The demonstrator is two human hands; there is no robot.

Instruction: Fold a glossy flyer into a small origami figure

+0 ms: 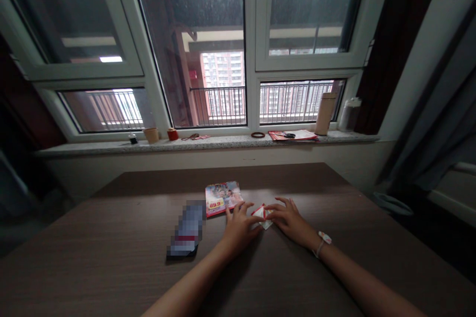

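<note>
A small folded piece of paper [265,212], white with red edges, lies on the brown table between my two hands. My left hand [240,225] holds its left side with thumb and forefinger, the other fingers reaching toward a printed flyer. On the right side, my right hand [292,223] has its fingertips on the paper; a bracelet [323,240] is on that wrist. The fingers cover parts of the paper's edges. Just beyond my left hand is the colourful flyer [223,197], marked 89.9. A blurred-out phone-like slab [188,230] lies left of it.
The table [111,228] reaches nearly to the wall under the window. On the stone sill [223,142] stand a paper cup [150,134], a red spool [172,133], a tape roll [258,134], scissors [289,135] on papers, a tan flask [325,114] and a clear bottle [349,114].
</note>
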